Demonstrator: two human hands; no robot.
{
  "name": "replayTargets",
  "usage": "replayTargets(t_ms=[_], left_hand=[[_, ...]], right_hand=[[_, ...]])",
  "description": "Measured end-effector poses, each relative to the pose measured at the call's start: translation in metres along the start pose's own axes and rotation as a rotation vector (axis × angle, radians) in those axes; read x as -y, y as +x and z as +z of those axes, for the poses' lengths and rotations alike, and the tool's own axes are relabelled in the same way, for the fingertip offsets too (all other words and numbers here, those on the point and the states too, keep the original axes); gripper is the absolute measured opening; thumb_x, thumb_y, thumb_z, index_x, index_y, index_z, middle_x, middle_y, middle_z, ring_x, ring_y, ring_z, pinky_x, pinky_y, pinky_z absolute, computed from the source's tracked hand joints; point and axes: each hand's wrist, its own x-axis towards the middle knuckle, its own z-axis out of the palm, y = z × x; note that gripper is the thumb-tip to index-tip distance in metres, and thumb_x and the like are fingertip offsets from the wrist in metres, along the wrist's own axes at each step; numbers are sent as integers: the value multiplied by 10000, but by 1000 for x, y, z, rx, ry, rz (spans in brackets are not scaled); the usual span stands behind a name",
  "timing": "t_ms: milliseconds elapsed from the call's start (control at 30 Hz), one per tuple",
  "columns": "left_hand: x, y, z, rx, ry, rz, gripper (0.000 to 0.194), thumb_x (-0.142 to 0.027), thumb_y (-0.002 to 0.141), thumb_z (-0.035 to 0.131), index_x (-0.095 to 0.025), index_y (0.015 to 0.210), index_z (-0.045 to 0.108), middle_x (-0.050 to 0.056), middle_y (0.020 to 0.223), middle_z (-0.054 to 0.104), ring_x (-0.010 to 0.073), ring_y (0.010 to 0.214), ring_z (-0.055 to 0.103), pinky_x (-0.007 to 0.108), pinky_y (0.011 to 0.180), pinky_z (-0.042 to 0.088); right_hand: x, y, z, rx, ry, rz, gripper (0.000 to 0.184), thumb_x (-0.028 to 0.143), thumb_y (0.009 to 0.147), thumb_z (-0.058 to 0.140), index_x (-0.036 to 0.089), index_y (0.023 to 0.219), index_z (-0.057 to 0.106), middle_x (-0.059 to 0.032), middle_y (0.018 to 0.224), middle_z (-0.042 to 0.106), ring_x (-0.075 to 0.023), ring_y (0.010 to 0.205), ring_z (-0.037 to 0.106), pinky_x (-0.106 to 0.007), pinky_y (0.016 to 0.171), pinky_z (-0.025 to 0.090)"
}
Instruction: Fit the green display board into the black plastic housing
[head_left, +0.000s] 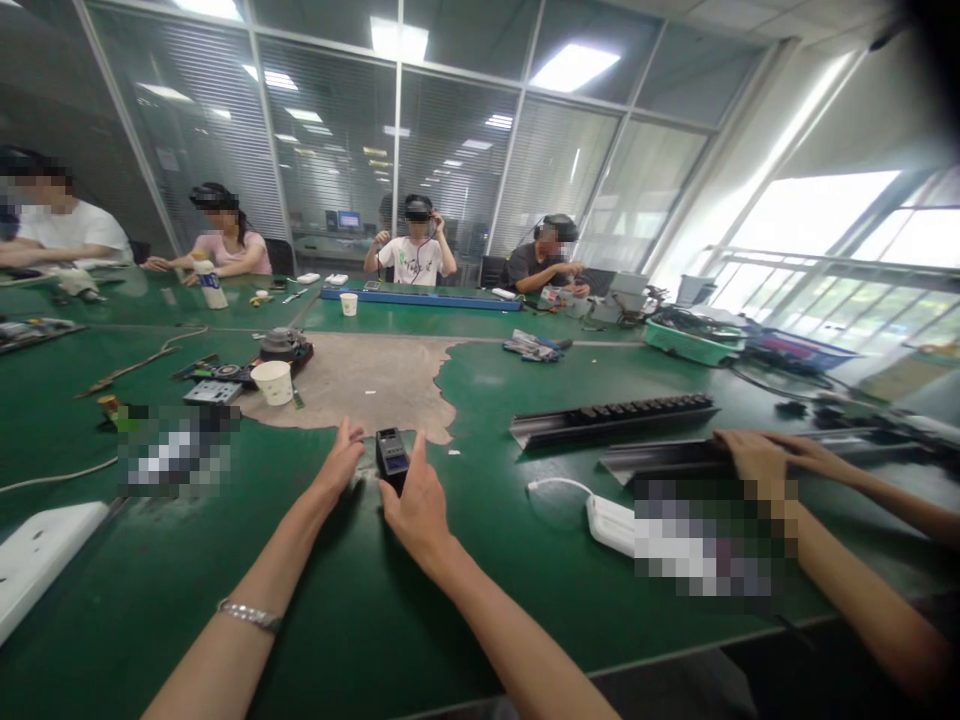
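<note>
A small black box-shaped device (391,452) with a little dark blue screen stands on the green table in front of me. My right hand (420,505) is around its near right side, with the thumb at the lower front and the index finger along the right edge. My left hand (341,468) is just left of the device, apart from it, with fingers stretched out and nothing in them. A silver bracelet (249,614) circles my left wrist. Beyond the device lies a bare grey-beige patch (360,375) of the tabletop.
A paper cup (273,383) stands by dismantled electronic parts (217,390) at left. A white power strip (45,560) lies near left. To the right, a co-worker's hands (757,460) rest on a dark metal channel (660,460). Gloves (534,346) and a green basket (694,340) lie farther off. Several people sit opposite.
</note>
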Motion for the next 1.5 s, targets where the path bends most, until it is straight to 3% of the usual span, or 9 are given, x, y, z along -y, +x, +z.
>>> replayTargets(t_ms=[133, 367, 667, 933, 1233, 1500], left_hand=[[4, 2, 8, -96, 11, -5, 697, -167, 811, 446, -148, 1483, 265, 155, 1398, 514, 262, 1289, 493, 453, 1105, 335], [13, -1, 8, -83, 30, 141, 540, -209, 870, 431, -178, 1408, 409, 113, 1297, 606, 227, 1236, 550, 415, 1078, 393], [7, 3, 11, -152, 200, 88, 443, -343, 913, 444, -205, 1328, 513, 99, 1240, 652, 263, 1171, 593, 453, 1052, 401], [-2, -6, 13, -157, 215, 86, 392, -342, 924, 424, -254, 1281, 560, 63, 1208, 676, 264, 1157, 606, 443, 1029, 426], [-9, -14, 8, -125, 106, 113, 393, -368, 941, 422, -203, 1259, 582, 79, 1186, 684, 239, 1158, 606, 398, 1044, 420], [-7, -8, 14, -173, 230, 90, 364, -407, 936, 438, -251, 1195, 640, 61, 1179, 687, 249, 1121, 616, 405, 1012, 428]], right_hand=[[-12, 1, 4, 20, 108, -53, 984, 260, 789, 663, 67, 1523, 37, -233, 1300, 540, -354, 1179, 541, -492, 975, 451], [-21, 3, 17, -41, 320, -118, 1023, 220, 792, 664, 153, 1532, -39, -173, 1526, 310, -303, 1406, 318, -495, 1128, 321], [-29, 5, 25, -130, 411, -40, 951, 173, 756, 665, 218, 1537, 123, -123, 1363, 551, -300, 1263, 525, -471, 1037, 456], [-34, -2, 17, -36, 440, -69, 907, 202, 799, 666, 216, 1534, 135, -136, 1454, 452, -296, 1336, 440, -496, 1087, 392], [-30, 2, 19, 0, 454, -7, 828, 235, 848, 616, 198, 1531, 149, -141, 1447, 459, -282, 1339, 439, -502, 1098, 370], [-30, 4, 17, -1, 464, 18, 800, 243, 839, 626, 167, 1515, 203, -141, 1428, 482, -269, 1314, 472, -455, 1091, 390]])
